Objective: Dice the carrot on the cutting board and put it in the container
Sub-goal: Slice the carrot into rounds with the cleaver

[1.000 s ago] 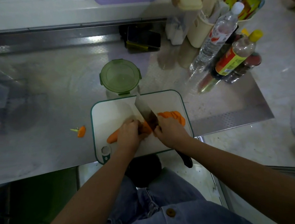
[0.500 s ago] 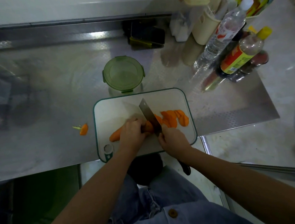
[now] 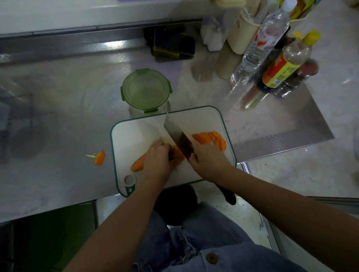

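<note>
Carrot (image 3: pixel 139 164) lying across the lower middle of the cutting board (image 3: pixel 135 133), tapered end pointing to the left of the frame, thick end hidden under the fingers. Left hand (image 3: pixel 158 161) on top of it, fingers curled over, holding it down. Knife (image 3: pixel 177 134) just right of those fingers, broad blade slanting toward the upper left, tip near the board's far edge. Right hand (image 3: pixel 208 161) wrapped round the knife where blade meets handle; dark handle end sticks out below the wrist, past the board's near edge. Blade edge seems to rest at the carrot's cut face, but the hands cover that spot. Carrot slices (image 3: pixel 210 140) overlapping in a short row on the right part of the board, beside the right hand.

Container (image 3: pixel 146 91), round, green lid on, just above the board on the steel counter (image 3: pixel 55 124). Cut-off carrot top (image 3: pixel 99 158) with a bit of green stem on the counter, left of the board. Bottles (image 3: pixel 284 63) grouped at upper right.
</note>
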Demonstrator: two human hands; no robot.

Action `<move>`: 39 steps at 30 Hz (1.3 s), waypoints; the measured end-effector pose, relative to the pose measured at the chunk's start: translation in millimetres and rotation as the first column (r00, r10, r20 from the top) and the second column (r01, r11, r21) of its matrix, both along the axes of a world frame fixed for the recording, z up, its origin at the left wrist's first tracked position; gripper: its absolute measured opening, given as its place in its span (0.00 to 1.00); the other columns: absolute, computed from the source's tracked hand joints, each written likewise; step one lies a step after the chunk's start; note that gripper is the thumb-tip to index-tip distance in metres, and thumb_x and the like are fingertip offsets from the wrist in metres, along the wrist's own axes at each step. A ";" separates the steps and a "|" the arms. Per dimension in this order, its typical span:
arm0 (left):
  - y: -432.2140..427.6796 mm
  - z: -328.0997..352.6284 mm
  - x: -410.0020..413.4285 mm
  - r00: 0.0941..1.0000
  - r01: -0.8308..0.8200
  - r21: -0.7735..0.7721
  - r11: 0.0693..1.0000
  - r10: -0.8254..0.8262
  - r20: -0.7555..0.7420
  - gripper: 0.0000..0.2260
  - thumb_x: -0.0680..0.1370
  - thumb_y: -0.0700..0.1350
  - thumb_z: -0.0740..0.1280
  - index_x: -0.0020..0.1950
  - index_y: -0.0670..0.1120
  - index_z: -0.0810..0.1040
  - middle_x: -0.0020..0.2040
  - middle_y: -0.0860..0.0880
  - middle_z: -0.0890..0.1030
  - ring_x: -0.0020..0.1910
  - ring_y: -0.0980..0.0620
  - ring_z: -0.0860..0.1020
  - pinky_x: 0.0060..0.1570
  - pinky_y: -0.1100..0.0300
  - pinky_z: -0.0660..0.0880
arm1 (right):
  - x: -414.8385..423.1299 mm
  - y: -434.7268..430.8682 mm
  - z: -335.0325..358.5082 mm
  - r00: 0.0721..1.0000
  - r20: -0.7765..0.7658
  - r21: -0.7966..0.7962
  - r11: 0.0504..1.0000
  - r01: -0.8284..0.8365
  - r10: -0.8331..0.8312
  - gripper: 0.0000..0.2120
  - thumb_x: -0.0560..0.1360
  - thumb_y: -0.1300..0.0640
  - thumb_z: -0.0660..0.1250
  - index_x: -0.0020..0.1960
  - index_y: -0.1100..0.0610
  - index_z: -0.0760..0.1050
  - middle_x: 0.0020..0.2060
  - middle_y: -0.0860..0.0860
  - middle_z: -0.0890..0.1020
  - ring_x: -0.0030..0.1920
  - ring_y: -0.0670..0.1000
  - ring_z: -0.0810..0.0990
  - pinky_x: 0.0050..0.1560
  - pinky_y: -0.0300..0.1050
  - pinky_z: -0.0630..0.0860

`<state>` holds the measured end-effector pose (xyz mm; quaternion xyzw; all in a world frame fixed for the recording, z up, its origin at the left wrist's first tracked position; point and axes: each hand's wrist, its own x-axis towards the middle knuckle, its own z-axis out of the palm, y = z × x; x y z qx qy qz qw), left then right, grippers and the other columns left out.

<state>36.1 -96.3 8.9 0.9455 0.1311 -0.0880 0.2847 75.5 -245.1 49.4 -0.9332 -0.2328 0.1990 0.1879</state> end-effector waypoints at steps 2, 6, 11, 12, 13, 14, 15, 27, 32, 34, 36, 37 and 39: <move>0.5 -0.8 0.0 1.000 -0.001 -0.001 1.000 0.001 -0.003 0.11 0.70 0.47 0.74 0.48 0.43 0.79 0.47 0.45 0.78 0.47 0.46 0.76 0.44 0.58 0.66 | -1.4 0.2 1.8 1.000 0.002 0.009 1.000 -0.003 0.003 0.18 0.76 0.59 0.58 0.65 0.60 0.69 0.47 0.57 0.77 0.45 0.55 0.76 0.38 0.46 0.70; 0.5 -1.2 0.4 1.000 -0.007 -0.014 1.000 0.007 -0.005 0.11 0.70 0.47 0.73 0.47 0.43 0.79 0.47 0.45 0.78 0.46 0.46 0.76 0.44 0.57 0.67 | -4.0 2.4 2.4 1.000 -0.018 -0.017 1.000 0.015 -0.015 0.11 0.77 0.59 0.58 0.57 0.61 0.71 0.40 0.55 0.74 0.40 0.53 0.73 0.36 0.44 0.65; 0.3 -2.0 0.4 1.000 -0.005 -0.016 1.000 0.005 -0.004 0.09 0.72 0.47 0.72 0.47 0.43 0.79 0.46 0.44 0.79 0.46 0.45 0.77 0.40 0.59 0.62 | -5.7 10.1 -7.3 0.998 -0.027 -0.026 0.998 0.059 -0.060 0.15 0.77 0.59 0.59 0.62 0.63 0.70 0.45 0.59 0.78 0.46 0.59 0.77 0.37 0.45 0.65; 0.4 -2.8 0.3 1.000 -0.002 -0.018 1.000 0.002 -0.001 0.09 0.72 0.47 0.72 0.47 0.43 0.79 0.47 0.44 0.79 0.46 0.45 0.77 0.41 0.58 0.64 | -5.7 11.6 -9.9 0.998 -0.029 -0.020 0.998 0.060 -0.060 0.15 0.77 0.60 0.59 0.62 0.63 0.70 0.45 0.59 0.78 0.46 0.60 0.78 0.35 0.44 0.64; 0.3 -3.6 0.3 1.000 -0.001 -0.022 1.000 0.001 0.003 0.10 0.72 0.48 0.72 0.48 0.44 0.79 0.47 0.44 0.79 0.46 0.45 0.77 0.42 0.57 0.66 | -6.0 13.0 -12.5 0.998 -0.029 -0.015 0.999 0.052 -0.052 0.15 0.77 0.60 0.59 0.63 0.63 0.69 0.46 0.60 0.78 0.46 0.60 0.77 0.33 0.43 0.62; 0.1 -4.3 0.4 1.000 -0.001 -0.026 1.000 0.001 0.004 0.10 0.71 0.48 0.73 0.49 0.45 0.80 0.48 0.44 0.80 0.47 0.45 0.77 0.44 0.55 0.68 | -6.6 13.9 -15.4 0.999 -0.024 -0.013 0.999 0.043 -0.043 0.15 0.77 0.60 0.59 0.63 0.63 0.69 0.46 0.60 0.79 0.46 0.60 0.77 0.29 0.41 0.58; 0.0 -4.5 0.3 1.000 0.002 -0.025 1.000 -0.002 0.003 0.11 0.71 0.48 0.73 0.50 0.45 0.80 0.48 0.45 0.80 0.47 0.44 0.77 0.46 0.55 0.70 | -7.6 14.3 -17.9 0.999 -0.014 -0.010 0.999 0.043 -0.043 0.15 0.78 0.60 0.59 0.63 0.63 0.69 0.47 0.59 0.79 0.46 0.59 0.77 0.28 0.40 0.56; 3.6 -8.9 -18.2 0.996 0.027 0.072 0.997 -0.033 0.081 0.03 0.71 0.39 0.71 0.42 0.39 0.80 0.44 0.40 0.79 0.42 0.40 0.77 0.42 0.53 0.72 | -2.3 3.2 -25.5 0.994 0.091 0.019 0.998 0.055 -0.056 0.14 0.81 0.54 0.55 0.58 0.61 0.72 0.44 0.58 0.80 0.43 0.58 0.79 0.37 0.46 0.68; 2.8 -6.3 -15.0 1.000 -0.010 0.070 0.998 0.009 0.015 0.06 0.76 0.43 0.66 0.46 0.42 0.81 0.49 0.43 0.78 0.48 0.45 0.76 0.47 0.55 0.69 | -3.1 2.2 -17.4 0.991 0.132 0.017 1.000 -0.010 0.008 0.15 0.80 0.55 0.56 0.63 0.60 0.71 0.45 0.57 0.80 0.44 0.57 0.79 0.40 0.45 0.68; 2.9 -3.6 -12.6 1.000 -0.008 0.065 0.998 0.009 -0.016 0.06 0.76 0.43 0.66 0.46 0.42 0.81 0.48 0.42 0.78 0.48 0.44 0.76 0.48 0.54 0.69 | -4.1 2.9 -16.4 0.994 0.107 -0.004 1.000 0.006 -0.006 0.13 0.80 0.55 0.56 0.59 0.60 0.72 0.44 0.58 0.80 0.44 0.57 0.79 0.38 0.46 0.69; 2.8 -2.4 -11.1 0.999 -0.005 0.078 0.997 0.008 -0.034 0.06 0.76 0.44 0.65 0.45 0.43 0.81 0.48 0.42 0.78 0.47 0.44 0.76 0.47 0.55 0.69 | -5.1 4.6 -16.1 0.996 0.092 -0.015 1.000 0.021 -0.020 0.12 0.80 0.55 0.57 0.56 0.61 0.72 0.43 0.58 0.79 0.43 0.57 0.79 0.37 0.47 0.70; 3.0 -2.1 -10.1 0.999 -0.005 0.081 0.997 0.009 -0.045 0.07 0.77 0.44 0.65 0.46 0.43 0.81 0.48 0.43 0.78 0.47 0.45 0.76 0.46 0.55 0.69 | -5.8 6.0 -16.0 0.996 0.085 -0.018 1.000 0.024 -0.022 0.11 0.79 0.55 0.57 0.57 0.60 0.72 0.43 0.58 0.79 0.42 0.57 0.79 0.36 0.47 0.70; 3.2 -1.1 -8.3 0.997 -0.007 0.072 0.997 0.012 -0.071 0.07 0.77 0.44 0.64 0.47 0.44 0.81 0.48 0.44 0.79 0.47 0.46 0.76 0.46 0.57 0.67 | -8.3 9.3 -15.9 0.998 0.059 -0.033 0.999 0.029 -0.027 0.10 0.79 0.56 0.57 0.56 0.60 0.72 0.43 0.57 0.79 0.42 0.57 0.79 0.36 0.46 0.70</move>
